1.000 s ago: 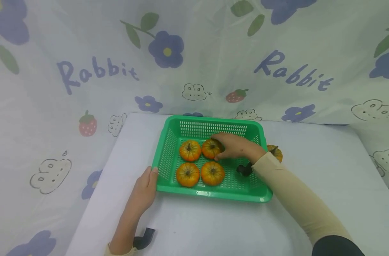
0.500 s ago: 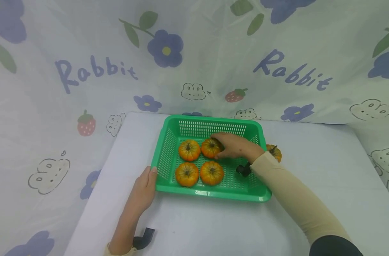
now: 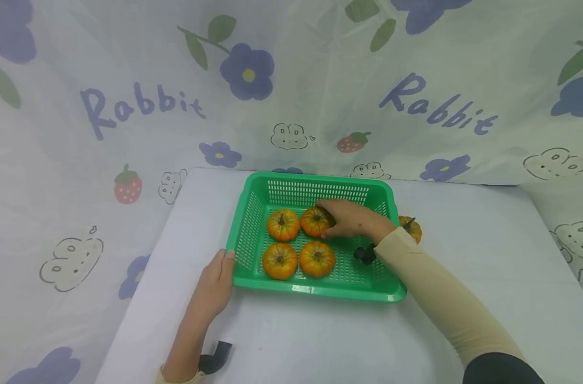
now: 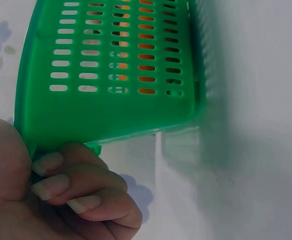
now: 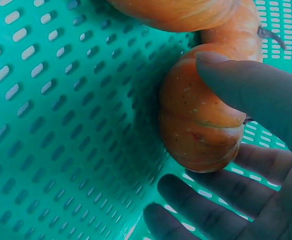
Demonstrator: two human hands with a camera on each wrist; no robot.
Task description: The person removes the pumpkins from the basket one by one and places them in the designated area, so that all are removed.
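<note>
A green plastic basket [image 3: 303, 289] with slotted walls holds several small orange pumpkins. My left hand [image 3: 216, 285] grips the basket's rim at its front left corner; in the left wrist view the fingers [image 4: 106, 204] curl at that corner. Inside the basket, my right hand [image 3: 351, 217] holds the back right pumpkin [image 3: 315, 223], thumb on the near side and fingers on the far side. In the right wrist view, the thumb [image 5: 256, 90] lies across this pumpkin [image 5: 198, 125]. Beside it sit a back left pumpkin [image 3: 283, 225] and two front pumpkins, left [image 3: 280, 261] and right [image 3: 317, 260].
Another pumpkin [image 3: 410, 229] lies on the table just outside the basket's right wall, partly hidden by the right sleeve [image 3: 430, 277]. The white table [image 3: 488, 245] meets a printed cloth backdrop [image 3: 320, 69] behind. Dark wrist-camera parts [image 3: 365, 255] hang by the right wrist.
</note>
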